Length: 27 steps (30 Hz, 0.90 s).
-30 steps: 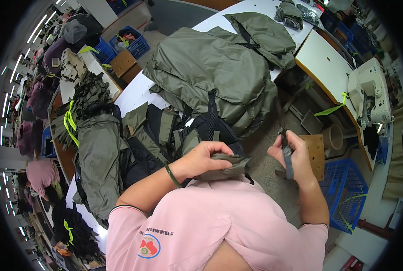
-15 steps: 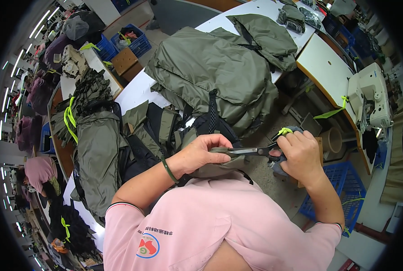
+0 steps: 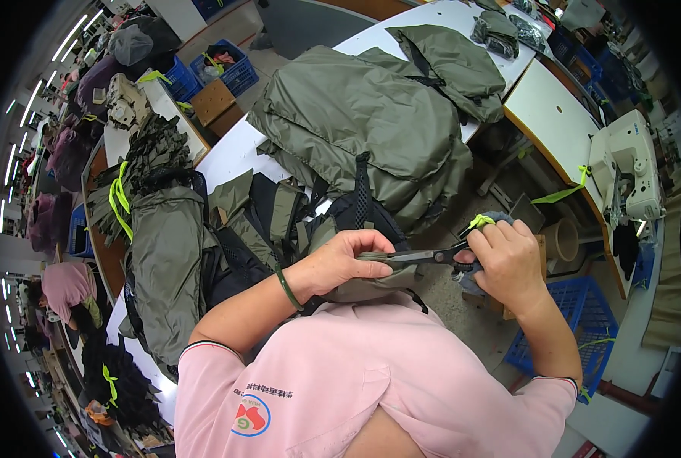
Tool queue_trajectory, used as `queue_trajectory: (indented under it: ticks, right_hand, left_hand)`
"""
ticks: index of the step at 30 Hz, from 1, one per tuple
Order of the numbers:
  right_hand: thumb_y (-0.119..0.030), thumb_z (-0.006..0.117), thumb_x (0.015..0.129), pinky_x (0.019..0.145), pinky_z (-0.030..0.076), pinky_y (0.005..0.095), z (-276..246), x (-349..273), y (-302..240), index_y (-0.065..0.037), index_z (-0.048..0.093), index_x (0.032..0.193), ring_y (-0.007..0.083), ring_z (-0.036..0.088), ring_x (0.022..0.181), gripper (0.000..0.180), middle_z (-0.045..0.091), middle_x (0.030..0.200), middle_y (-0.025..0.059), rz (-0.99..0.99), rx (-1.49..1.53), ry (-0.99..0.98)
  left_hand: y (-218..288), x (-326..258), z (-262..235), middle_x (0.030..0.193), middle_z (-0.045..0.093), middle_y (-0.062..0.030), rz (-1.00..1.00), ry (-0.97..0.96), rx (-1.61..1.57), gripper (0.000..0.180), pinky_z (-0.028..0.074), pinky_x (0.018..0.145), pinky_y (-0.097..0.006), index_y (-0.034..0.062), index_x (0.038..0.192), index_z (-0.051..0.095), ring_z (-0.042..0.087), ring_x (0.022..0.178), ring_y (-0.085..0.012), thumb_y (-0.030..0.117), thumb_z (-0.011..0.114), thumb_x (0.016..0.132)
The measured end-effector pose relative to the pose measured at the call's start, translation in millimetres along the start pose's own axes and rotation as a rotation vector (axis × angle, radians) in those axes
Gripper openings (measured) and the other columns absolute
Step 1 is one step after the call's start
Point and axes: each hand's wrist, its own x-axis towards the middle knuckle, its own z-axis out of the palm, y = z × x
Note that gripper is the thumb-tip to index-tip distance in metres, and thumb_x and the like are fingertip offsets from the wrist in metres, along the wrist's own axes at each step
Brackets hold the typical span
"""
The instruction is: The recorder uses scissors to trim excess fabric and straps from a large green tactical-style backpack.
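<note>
Left hand pinches cloth, apparently to steady its edge for the scissors; right hand grips these, aiming them leftward at the pinch.

Scissors: dark handles in right hand, metal blades roughly level, pointing at left hand, tips at fabric. Blade gap unclear. Fabric: olive, folded, pinched between left hand's thumb and fingers, rest hanging just below that hand.
</note>
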Motion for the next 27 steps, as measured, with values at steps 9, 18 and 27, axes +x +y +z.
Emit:
queue_trajectory:
  ticks: [9, 18, 27]
  right_hand:
    - [-0.023, 0.076, 0.070, 0.062, 0.038, 0.0345, 1.4, 1.0, 0.0, -0.011, 0.053, 0.073, 0.0204, 0.053, 0.064, 0.026, 0.049, 0.066, 0.0030, -0.019, -0.029, 0.010]
    - [-0.022, 0.076, 0.069, 0.058, 0.038, 0.0361, 4.2, -4.8, 4.2, -0.010, 0.055, 0.076, 0.0218, 0.053, 0.061, 0.025, 0.052, 0.067, 0.0036, -0.024, -0.022, -0.005]
    - [-0.005, 0.082, 0.075, 0.072, 0.049, 0.0264, 28.0, 13.4, -26.6, -0.001, 0.058, 0.090, 0.0091, 0.059, 0.078, 0.028, 0.067, 0.086, 0.0053, 0.522, 1.263, -0.109]
  left_hand:
    - [-1.8, 0.6, -0.6, 0.092, 0.063, 0.0023, -0.005, -0.021, 0.006, 0.021, 0.049, 0.078, -0.021, 0.0045, 0.102, 0.064, 0.058, 0.084, -0.0049, 0.000, 0.072, 0.083]
    - [0.2, -0.7, 3.3, 0.093, 0.061, 0.0026, -0.018, -0.017, 0.021, 0.020, 0.048, 0.077, -0.021, 0.0045, 0.099, 0.062, 0.056, 0.085, -0.0044, 0.000, 0.073, 0.083]
    - [-9.0, -7.6, 6.4, 0.087, 0.055, -0.0031, 0.497, 0.098, 0.511, 0.024, 0.047, 0.069, -0.025, 0.0061, 0.085, 0.052, 0.056, 0.082, -0.0107, -0.009, 0.069, 0.079]
